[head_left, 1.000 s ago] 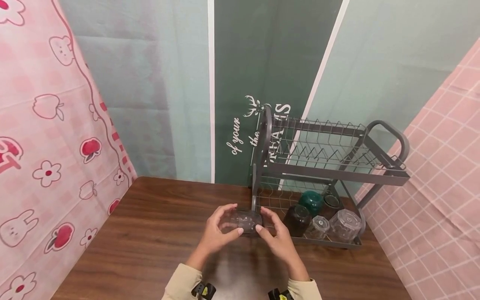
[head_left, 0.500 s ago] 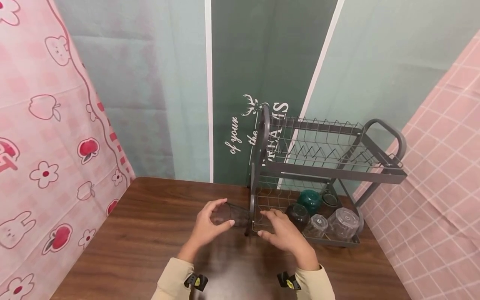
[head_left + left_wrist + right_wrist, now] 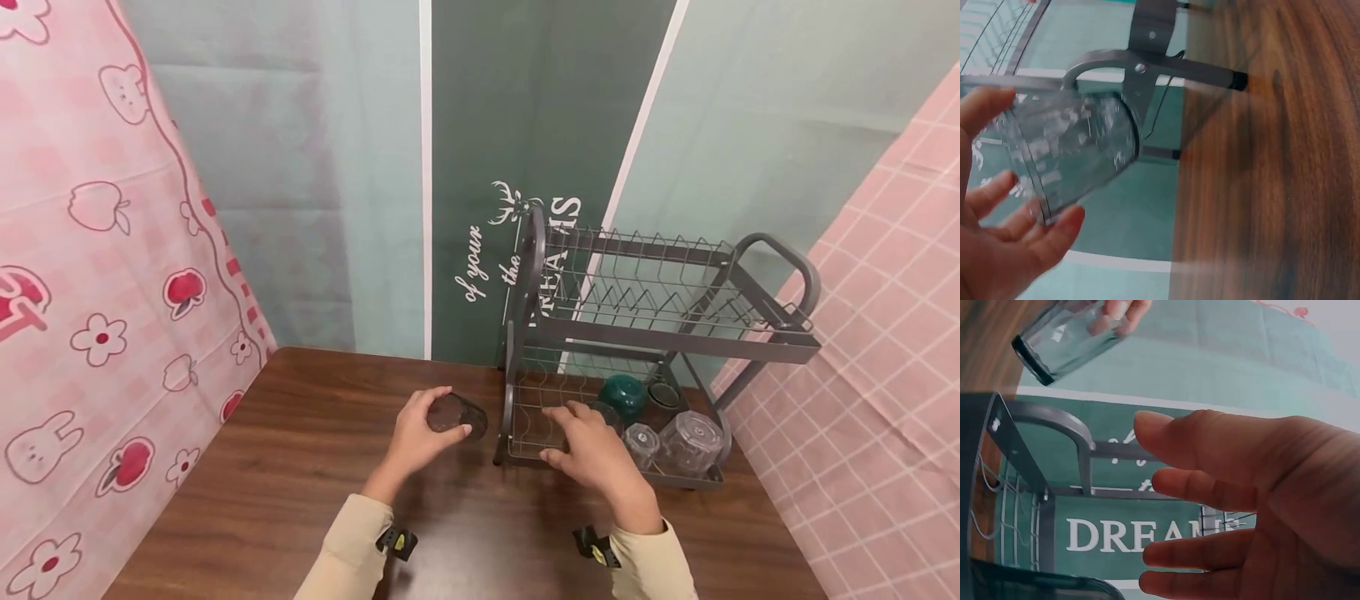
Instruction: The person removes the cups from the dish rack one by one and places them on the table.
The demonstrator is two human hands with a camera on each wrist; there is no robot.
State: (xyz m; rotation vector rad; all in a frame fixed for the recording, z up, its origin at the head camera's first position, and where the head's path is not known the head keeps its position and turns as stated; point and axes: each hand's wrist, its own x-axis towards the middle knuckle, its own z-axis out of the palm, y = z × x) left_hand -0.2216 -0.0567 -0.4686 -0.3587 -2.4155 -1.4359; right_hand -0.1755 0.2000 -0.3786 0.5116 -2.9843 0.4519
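A dark see-through drinking glass (image 3: pixel 467 418) is in my left hand (image 3: pixel 422 433), gripped at one end between thumb and fingers, above the table left of the rack. In the left wrist view the glass (image 3: pixel 1079 147) is tilted, its far end clear of the wood. My right hand (image 3: pixel 596 454) hovers in front of the rack's lower tier, holding nothing. The right wrist view shows its fingers (image 3: pixel 1200 553) extended and apart. Behind that hand, a dark glass (image 3: pixel 609 417) is mostly hidden.
A grey two-tier dish rack (image 3: pixel 675 337) stands at the right of the wooden table (image 3: pixel 300 467). Its lower tier holds a teal glass (image 3: pixel 624 396), a dark glass (image 3: pixel 664 393), a small clear glass (image 3: pixel 642 444) and a larger clear glass (image 3: pixel 692 442). Curtains hang behind and at the sides.
Both hands held the glass a second ago. The right hand has let go and moved right toward the rack. The left hand has shifted slightly left with the glass, which has turned.
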